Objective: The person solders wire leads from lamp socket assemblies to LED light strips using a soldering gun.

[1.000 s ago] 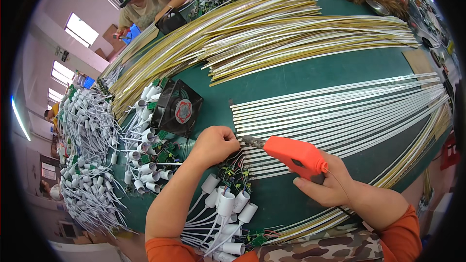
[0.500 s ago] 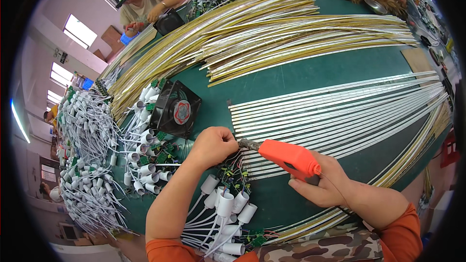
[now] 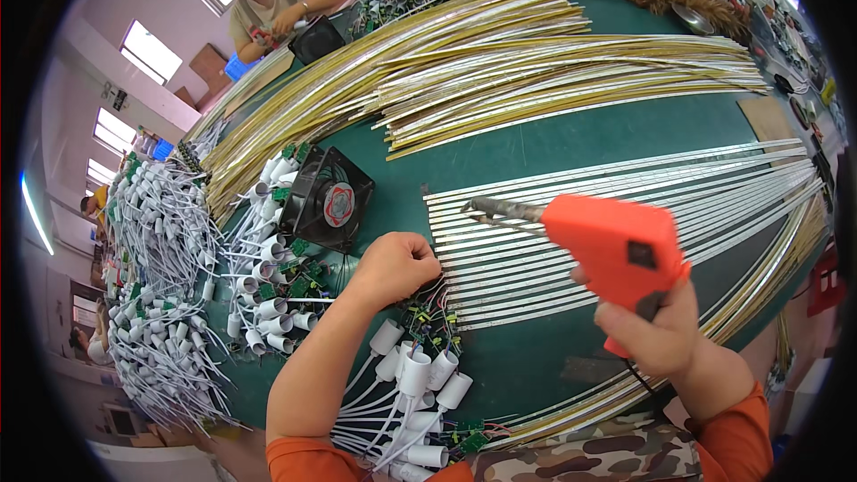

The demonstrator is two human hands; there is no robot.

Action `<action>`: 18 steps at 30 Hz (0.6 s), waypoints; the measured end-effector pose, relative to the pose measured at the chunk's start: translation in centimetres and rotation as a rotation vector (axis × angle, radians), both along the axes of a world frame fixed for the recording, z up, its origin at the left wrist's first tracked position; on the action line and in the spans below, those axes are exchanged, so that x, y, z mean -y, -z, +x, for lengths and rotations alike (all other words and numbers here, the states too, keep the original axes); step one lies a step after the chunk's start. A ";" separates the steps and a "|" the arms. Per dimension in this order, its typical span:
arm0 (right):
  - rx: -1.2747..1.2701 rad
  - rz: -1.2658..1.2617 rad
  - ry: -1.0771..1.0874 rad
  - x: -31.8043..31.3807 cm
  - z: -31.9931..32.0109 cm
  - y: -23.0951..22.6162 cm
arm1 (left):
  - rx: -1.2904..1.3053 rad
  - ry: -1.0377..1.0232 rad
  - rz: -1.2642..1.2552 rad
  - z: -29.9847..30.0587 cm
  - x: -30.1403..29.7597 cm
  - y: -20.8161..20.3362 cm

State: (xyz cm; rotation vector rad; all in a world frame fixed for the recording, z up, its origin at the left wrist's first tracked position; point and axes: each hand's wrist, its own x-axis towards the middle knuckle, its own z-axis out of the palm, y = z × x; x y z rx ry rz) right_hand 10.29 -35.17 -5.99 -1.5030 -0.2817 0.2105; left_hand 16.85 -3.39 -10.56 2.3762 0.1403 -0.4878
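My left hand's fingers (image 3: 420,254) are curled tight, clenched over small wires at the near ends of the white strips (image 3: 625,205), a little left of the frame's centre. The left hand (image 3: 393,268) rests on the green table (image 3: 553,138), with its knuckles touching the strip ends. I cannot tell exactly what sits inside the fist. My right hand (image 3: 656,330), at lower right, is wrapped around the grip of an orange glue gun (image 3: 616,245). Its metal nozzle (image 3: 500,209) points left, hanging above the strip ends, just up and right of my left fingers and apart from them. Below the left hand lie white sockets (image 3: 415,370) with small green circuit boards (image 3: 428,317). A black fan (image 3: 328,199) stands up and left of it. Gold strips (image 3: 536,62) fan across the upper frame, and another person (image 3: 272,0) works at upper left.
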 end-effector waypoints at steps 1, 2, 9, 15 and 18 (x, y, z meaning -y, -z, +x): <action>0.020 0.037 0.034 -0.1 0.2 -0.8 | 0.005 0.008 0.009 0.0 0.0 0.0; 0.019 0.037 0.034 -0.1 0.1 -1.5 | 0.004 0.008 0.009 0.0 0.0 -0.1; -0.047 0.109 0.060 0.3 -0.4 -0.6 | -0.030 -0.001 0.012 0.2 0.1 -0.2; 0.027 -0.033 -0.143 1.3 -0.6 0.5 | -0.015 0.005 0.026 0.2 -0.2 0.1; -0.057 0.084 -0.015 0.2 -0.7 1.1 | -0.041 -0.011 0.029 0.3 0.2 -0.3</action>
